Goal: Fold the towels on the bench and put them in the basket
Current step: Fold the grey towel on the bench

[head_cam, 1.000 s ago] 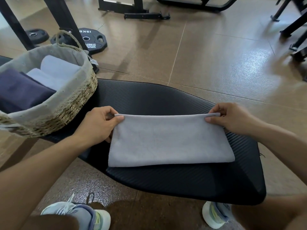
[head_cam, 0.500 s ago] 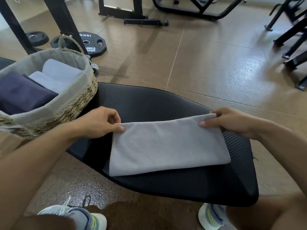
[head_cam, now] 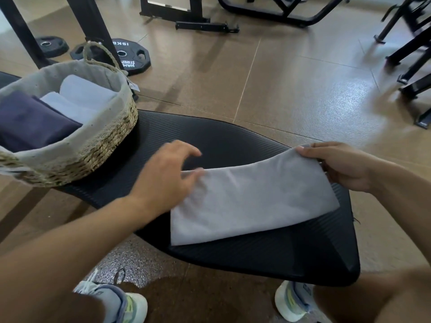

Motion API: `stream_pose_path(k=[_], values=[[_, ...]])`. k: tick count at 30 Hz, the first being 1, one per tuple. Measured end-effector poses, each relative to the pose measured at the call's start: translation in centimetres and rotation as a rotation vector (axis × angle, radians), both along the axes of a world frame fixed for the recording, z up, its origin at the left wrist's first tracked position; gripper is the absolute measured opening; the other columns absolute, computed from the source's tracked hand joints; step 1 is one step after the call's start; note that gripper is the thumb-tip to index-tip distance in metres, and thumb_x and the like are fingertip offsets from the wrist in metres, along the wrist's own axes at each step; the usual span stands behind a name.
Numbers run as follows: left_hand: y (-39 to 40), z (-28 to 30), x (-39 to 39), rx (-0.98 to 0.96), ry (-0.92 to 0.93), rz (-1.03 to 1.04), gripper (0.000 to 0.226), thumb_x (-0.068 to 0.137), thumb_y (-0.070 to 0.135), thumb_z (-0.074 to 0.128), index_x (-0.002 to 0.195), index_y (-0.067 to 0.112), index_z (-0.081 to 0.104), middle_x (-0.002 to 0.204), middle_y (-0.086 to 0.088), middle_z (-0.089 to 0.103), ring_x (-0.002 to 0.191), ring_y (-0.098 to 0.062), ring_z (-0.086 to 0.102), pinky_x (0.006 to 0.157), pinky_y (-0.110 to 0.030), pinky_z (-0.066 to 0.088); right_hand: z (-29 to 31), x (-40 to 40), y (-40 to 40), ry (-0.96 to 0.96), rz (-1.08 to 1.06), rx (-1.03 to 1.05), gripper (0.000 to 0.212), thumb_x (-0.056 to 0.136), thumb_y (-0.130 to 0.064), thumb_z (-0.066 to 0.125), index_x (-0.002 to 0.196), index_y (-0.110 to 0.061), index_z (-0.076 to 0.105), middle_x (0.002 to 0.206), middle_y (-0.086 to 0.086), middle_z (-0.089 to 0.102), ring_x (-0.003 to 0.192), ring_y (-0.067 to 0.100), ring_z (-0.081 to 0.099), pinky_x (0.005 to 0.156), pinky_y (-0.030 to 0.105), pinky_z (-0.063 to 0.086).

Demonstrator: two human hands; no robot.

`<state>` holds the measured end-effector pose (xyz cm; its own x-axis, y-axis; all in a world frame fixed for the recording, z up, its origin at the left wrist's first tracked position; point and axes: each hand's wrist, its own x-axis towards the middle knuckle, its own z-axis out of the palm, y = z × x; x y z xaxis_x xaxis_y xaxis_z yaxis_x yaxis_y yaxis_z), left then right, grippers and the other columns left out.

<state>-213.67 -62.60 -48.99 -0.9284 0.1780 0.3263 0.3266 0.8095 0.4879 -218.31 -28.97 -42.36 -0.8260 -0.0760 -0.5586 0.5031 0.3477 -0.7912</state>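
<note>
I am working on the grey towel (head_cam: pixel 251 201) lying folded on the black bench (head_cam: pixel 291 257). My right hand (head_cam: pixel 345 166) is pinching its far right corner, lifted; my left hand (head_cam: pixel 168 178) is hovering with fingers spread over its left end. The basket (head_cam: pixel 77 145) is sitting beyond on the bench's left end, folded towels inside.

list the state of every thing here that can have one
light grey towel: folded, on the bench, right end lifted
woven lined basket: upright on the bench, holding folded towels
black padded bench: flat
left hand: fingers spread over the towel's left end
right hand: pinching the towel's far right corner
</note>
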Motion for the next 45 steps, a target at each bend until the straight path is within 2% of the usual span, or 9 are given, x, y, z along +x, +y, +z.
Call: stream_pose_path(k=[3,6,14,17,20,23,27,40,45], values=[[3.4,0.0,2.0,-0.239,-0.161,-0.285,0.062,0.098,0.059,0.046,0.153,0.031,0.039,0.164,0.009,0.027,0.155,-0.013,0.015,0.127,-0.038,0.012,0.6,0.1,-0.7,-0.006,-0.019,-0.052,0.015,0.093,-0.029,0.067,0.084,-0.017,0.070,0.066,-0.003,0.065,0.051,0.008,0.059,0.045,0.019,0.049],[4.3,-0.9,2.2,-0.469,-0.362,-0.293,0.080,0.095,0.076,0.023,0.161,0.038,-0.001,0.169,0.010,-0.014,0.152,-0.011,-0.024,0.125,-0.044,-0.012,1.4,0.3,-1.8,-0.001,-0.027,-0.102,0.019,0.090,-0.030,0.069,0.075,-0.020,0.069,0.062,-0.004,0.060,0.051,0.009,0.055,0.047,0.019,0.049],[4.8,-2.0,1.5,-0.551,-0.407,-0.268,0.096,0.080,0.089,0.005,0.158,0.037,-0.015,0.167,0.010,-0.021,0.151,-0.015,-0.029,0.124,-0.051,-0.012,2.7,1.0,-5.7,0.009,-0.019,-0.342,0.014,0.091,-0.028,0.067,0.087,-0.018,0.058,0.050,-0.006,0.050,0.037,0.004,0.045,0.037,0.014,0.041],[4.2,-1.2,1.1,-0.339,-0.447,-0.275,0.084,0.094,0.074,0.028,0.162,0.033,0.002,0.169,0.011,-0.008,0.153,-0.011,-0.021,0.126,-0.046,-0.007,2.3,1.3,-8.2,0.062,0.020,-0.331,0.026,0.084,-0.029,0.075,0.096,-0.015,0.056,0.053,-0.003,0.053,0.037,0.007,0.047,0.034,0.016,0.040],[2.5,0.3,0.4,0.113,-0.347,-0.134,0.056,0.101,0.036,0.057,0.153,0.025,0.041,0.160,0.006,0.037,0.153,-0.012,0.022,0.125,-0.038,0.020,1.4,1.9,-10.9,0.152,0.052,-0.244,0.031,0.085,-0.026,0.079,0.100,-0.012,0.055,0.057,0.001,0.057,0.040,0.012,0.052,0.035,0.021,0.043],[-0.1,1.7,-0.1,0.326,-0.274,0.137,0.022,0.092,0.020,0.070,0.114,0.024,0.071,0.107,0.007,0.073,0.097,-0.011,0.068,0.089,-0.029,0.053,0.6,2.6,-13.5,0.202,0.102,-0.187,0.031,0.086,-0.022,0.080,0.095,-0.010,0.054,0.061,0.005,0.057,0.041,0.016,0.056,0.038,0.024,0.049],[-2.2,2.3,0.4,0.774,-0.651,0.242,0.008,0.099,0.009,0.062,0.095,0.009,0.069,0.082,-0.011,0.074,0.062,-0.019,0.069,0.061,-0.033,0.059,-0.4,3.3,-16.6,0.187,0.140,-0.182,0.031,0.086,-0.021,0.080,0.095,-0.009,0.053,0.061,0.006,0.059,0.043,0.021,0.061,0.044,0.030,0.056],[-2.8,1.5,1.0,0.916,-0.851,0.263,0.030,0.107,0.017,0.044,0.095,0.002,0.068,0.084,-0.022,0.070,0.066,-0.025,0.071,0.060,-0.033,0.062,-1.7,5.5,-19.9,0.128,0.222,-0.164,0.019,0.093,-0.015,0.071,0.109,-0.009,0.062,0.102,0.016,0.071,0.069,0.027,0.076,0.066,0.036,0.064],[-2.7,1.1,1.2,0.810,-0.774,0.245,0.021,0.095,0.024,0.070,0.096,0.004,0.069,0.083,-0.015,0.075,0.068,-0.019,0.071,0.060,-0.032,0.059,-1.6,6.0,-18.4,0.487,0.359,0.151,0.009,0.093,-0.023,0.070,0.099,-0.028,0.065,0.097,-0.008,0.070,0.082,0.006,0.071,0.077,0.019,0.057]])
